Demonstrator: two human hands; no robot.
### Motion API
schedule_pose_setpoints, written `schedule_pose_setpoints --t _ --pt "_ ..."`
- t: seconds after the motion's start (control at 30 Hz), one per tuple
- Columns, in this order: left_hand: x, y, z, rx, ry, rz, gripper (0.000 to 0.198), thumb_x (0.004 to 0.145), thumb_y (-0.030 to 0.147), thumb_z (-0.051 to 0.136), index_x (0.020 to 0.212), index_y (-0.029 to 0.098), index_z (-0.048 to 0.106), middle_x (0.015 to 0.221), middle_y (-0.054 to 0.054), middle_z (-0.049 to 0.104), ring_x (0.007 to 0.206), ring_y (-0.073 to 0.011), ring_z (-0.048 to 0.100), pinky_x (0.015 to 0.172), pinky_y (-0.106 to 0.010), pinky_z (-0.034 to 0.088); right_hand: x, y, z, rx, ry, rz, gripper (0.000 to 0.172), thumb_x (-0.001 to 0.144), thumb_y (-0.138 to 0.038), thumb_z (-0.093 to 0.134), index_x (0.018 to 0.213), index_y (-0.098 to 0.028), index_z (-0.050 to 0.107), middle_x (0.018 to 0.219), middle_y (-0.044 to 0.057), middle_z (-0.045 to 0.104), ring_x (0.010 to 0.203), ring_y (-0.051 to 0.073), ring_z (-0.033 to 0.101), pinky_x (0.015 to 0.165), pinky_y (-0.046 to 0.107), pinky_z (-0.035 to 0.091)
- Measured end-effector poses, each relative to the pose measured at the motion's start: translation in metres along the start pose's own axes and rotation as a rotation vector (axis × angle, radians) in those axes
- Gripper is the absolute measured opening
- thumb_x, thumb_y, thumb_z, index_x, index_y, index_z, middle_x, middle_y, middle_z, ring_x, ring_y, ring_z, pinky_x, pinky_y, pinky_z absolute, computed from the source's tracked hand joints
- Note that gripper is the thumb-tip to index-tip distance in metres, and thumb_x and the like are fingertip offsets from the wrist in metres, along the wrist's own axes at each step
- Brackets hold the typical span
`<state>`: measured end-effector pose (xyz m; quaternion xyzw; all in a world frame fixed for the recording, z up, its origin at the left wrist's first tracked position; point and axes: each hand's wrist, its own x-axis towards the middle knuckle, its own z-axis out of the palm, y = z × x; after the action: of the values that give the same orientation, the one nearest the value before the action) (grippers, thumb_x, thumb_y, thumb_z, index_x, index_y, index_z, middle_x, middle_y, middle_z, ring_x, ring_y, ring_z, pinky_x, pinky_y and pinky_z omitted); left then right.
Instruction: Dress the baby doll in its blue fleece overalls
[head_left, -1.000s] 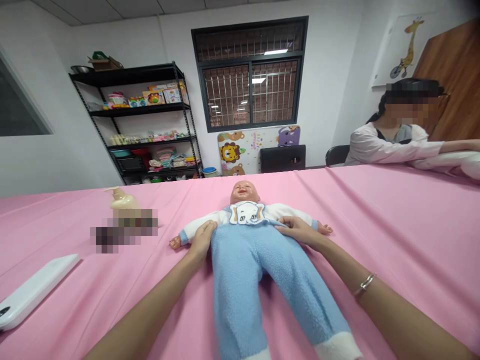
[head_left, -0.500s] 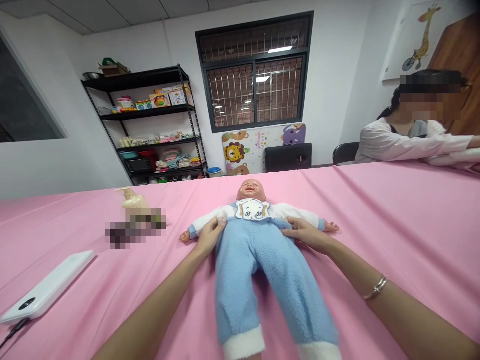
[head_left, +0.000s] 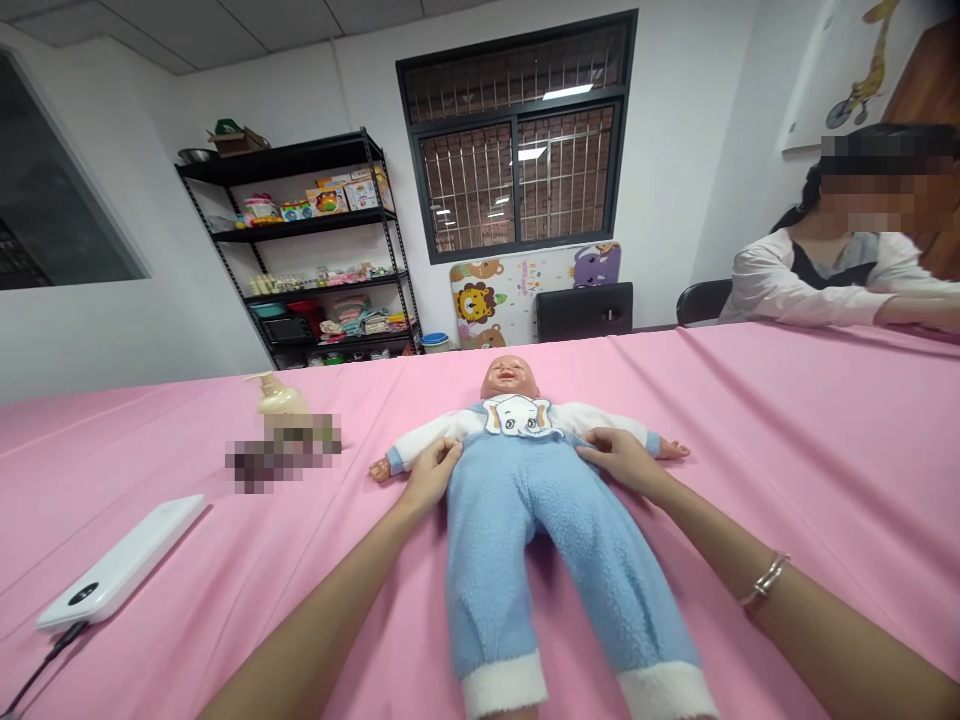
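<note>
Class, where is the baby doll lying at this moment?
In the head view, the baby doll lies face up on the pink cloth, just right of center, between the left hand and right hand at its waist.

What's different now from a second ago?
The view has swung left, bringing into sight the cable of the white device. The trousers lie flatter beside the right hand. The left hand stays at the waist; the doll still lies face up.

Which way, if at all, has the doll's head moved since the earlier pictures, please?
No, not noticeably: judged against the window, the doll's head keeps its place almost straight below the middle upright bar; the whole view has shifted instead.
</note>
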<state>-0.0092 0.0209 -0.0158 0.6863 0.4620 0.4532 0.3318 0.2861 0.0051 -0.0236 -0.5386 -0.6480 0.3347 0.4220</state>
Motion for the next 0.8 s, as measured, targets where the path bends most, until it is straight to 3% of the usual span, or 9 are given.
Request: schedule_pose_setpoints --t 0.07,0.13,0.27,0.37,0.5,0.63,0.7,0.8 --pt "0.000 -0.001 0.000 -0.002 0.006 0.000 0.028 0.077 0.041 0.048 0.073 0.014 0.052 0.070 0.001 0.052 0.068 -0.0118 0.046 0.065 -0.024 0.037 -0.003 -0.006 -0.006 0.166 -0.040 0.021 0.031 0.071 -0.048 0.052 0.073 -0.016 0.049 0.066 -0.002 0.050 0.060 0.011 0.045 0.056 0.024 0.035" --pt "0.000 0.000 0.001 -0.003 0.006 -0.005 0.027 0.077 0.040 0.048 0.073 0.014 0.052 0.071 0.000 0.052 0.068 -0.0118 0.047 0.066 -0.024 0.037 -0.005 -0.009 -0.009 0.168 -0.013 -0.003 0.029 0.072 -0.046 0.051 0.073 -0.017 0.047 0.065 -0.002 0.049 0.059 0.011 0.045 0.056 0.024 0.034" --pt "-0.001 0.004 0.001 -0.002 0.007 -0.004 0.027 0.077 0.041 0.049 0.073 0.014 0.053 0.071 0.000 0.053 0.069 -0.0125 0.047 0.066 -0.024 0.037 -0.006 -0.004 -0.003 -0.294 0.025 -0.130 0.012 0.072 -0.028 0.049 0.066 -0.017 0.048 0.065 0.000 0.054 0.063 0.014 0.048 0.060 0.026 0.035" --pt "-0.003 0.007 0.002 0.041 0.055 -0.003 0.029 0.077 0.042 0.048 0.069 0.014 0.053 0.069 0.000 0.053 0.068 -0.0130 0.047 0.065 -0.024 0.036 -0.005 0.001 0.002 -0.424 0.019 -0.165 0.009 0.072 -0.019 0.045 0.072 -0.017 0.054 0.075 0.004 0.060 0.074 0.017 0.053 0.067 0.030 0.039" --pt "-0.005 0.006 0.003 0.143 0.174 -0.032 0.037 0.080 0.046 0.041 0.062 0.015 0.050 0.061 0.001 0.050 0.063 -0.0133 0.044 0.061 -0.025 0.034 -0.003 0.003 0.000 -0.179 0.017 -0.123 0.015 0.073 -0.020 0.046 0.085 -0.016 0.055 0.087 0.006 0.063 0.083 0.018 0.057 0.077 0.032 0.043" --pt "-0.005 0.003 0.004 0.187 0.171 -0.021 0.036 0.080 0.046 0.041 0.063 0.015 0.051 0.063 0.001 0.053 0.064 -0.0145 0.045 0.062 -0.026 0.034 -0.002 0.005 -0.002 0.002 -0.089 -0.076 0.027 0.070 -0.024 0.052 0.096 -0.015 0.052 0.075 0.003 0.061 0.072 0.016 0.058 0.066 0.028 0.045" --pt "-0.005 0.003 0.004 0.202 0.156 -0.018 0.036 0.080 0.045 0.041 0.062 0.015 0.050 0.062 0.001 0.052 0.063 -0.0144 0.045 0.061 -0.026 0.034 -0.001 0.007 -0.002 -0.067 -0.038 -0.078 0.029 0.068 -0.024 0.054 0.096 -0.015 0.053 0.071 0.001 0.060 0.068 0.015 0.057 0.064 0.027 0.044" --pt "-0.005 0.004 0.004 0.215 0.142 -0.020 0.035 0.081 0.044 0.041 0.063 0.016 0.050 0.063 0.001 0.052 0.064 -0.0146 0.046 0.061 -0.026 0.034 -0.002 0.002 -0.003 -0.256 0.153 -0.092 0.023 0.069 -0.023 0.052 0.091 -0.017 0.055 0.076 0.003 0.059 0.073 0.016 0.055 0.070 0.029 0.043"
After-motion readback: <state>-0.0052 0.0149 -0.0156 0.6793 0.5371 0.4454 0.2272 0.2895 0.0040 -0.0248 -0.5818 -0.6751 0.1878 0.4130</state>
